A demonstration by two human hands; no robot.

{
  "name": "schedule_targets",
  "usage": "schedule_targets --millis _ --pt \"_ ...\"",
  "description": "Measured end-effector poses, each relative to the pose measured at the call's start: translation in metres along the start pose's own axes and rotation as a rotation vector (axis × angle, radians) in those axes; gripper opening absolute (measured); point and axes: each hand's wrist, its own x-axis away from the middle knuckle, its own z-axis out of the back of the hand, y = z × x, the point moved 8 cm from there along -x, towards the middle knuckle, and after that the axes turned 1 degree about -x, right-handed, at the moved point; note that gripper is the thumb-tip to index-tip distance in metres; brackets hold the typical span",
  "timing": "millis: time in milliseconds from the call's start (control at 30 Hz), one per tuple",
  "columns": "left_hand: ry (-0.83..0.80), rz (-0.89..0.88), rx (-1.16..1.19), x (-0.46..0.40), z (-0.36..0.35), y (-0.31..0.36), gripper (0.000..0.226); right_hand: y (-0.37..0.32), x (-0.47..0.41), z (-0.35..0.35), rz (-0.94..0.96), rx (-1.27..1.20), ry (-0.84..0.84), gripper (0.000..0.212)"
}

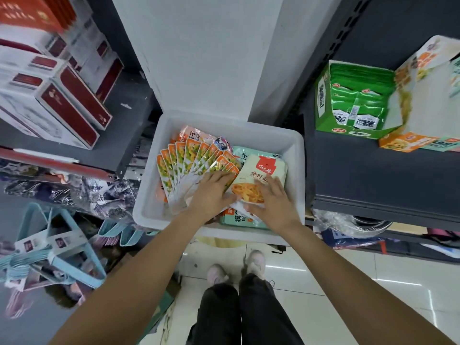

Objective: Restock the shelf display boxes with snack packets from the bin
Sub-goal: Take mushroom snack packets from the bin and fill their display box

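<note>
White plastic bin point(293, 155), frame centre, holds many packets: restocking looks far from complete. At upper right, the green display box point(323, 105) is well filled; the orange display box point(408, 143) beside it shows none. Left hand point(211, 192), fingers together, presses the fanned orange snack packets point(184, 160). Right hand point(273, 202), fingers spread, rests on the pale packet point(258, 175).

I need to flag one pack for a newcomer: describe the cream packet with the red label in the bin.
Find the white bin between the shelves. The cream packet lies at its right side, beside the orange fan of packets. It alone has a red label.
</note>
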Motion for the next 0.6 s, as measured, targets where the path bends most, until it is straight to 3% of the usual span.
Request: schedule_targets --millis 133,233,433,600 --pt "-0.082 0.027 -0.111 -0.007 -0.019 -0.001 0.084 0.002 0.006 -0.001 0.016 -0.029 0.013 0.076" --pt "-0.115 0.143 0.063 -0.013 -0.025 -0.008 0.091 0.005 0.007 -0.002 0.019 -0.07 0.014 0.075" --pt "-0.113 0.26 0.287 -0.015 -0.021 -0.015 0.073 0.002 0.008 -0.004 0.078 -0.04 -0.036 0.075" --pt "-0.071 0.281 0.64 -0.012 -0.008 -0.013 0.051 -0.002 0.01 -0.006 0.113 0.011 -0.034 0.075"
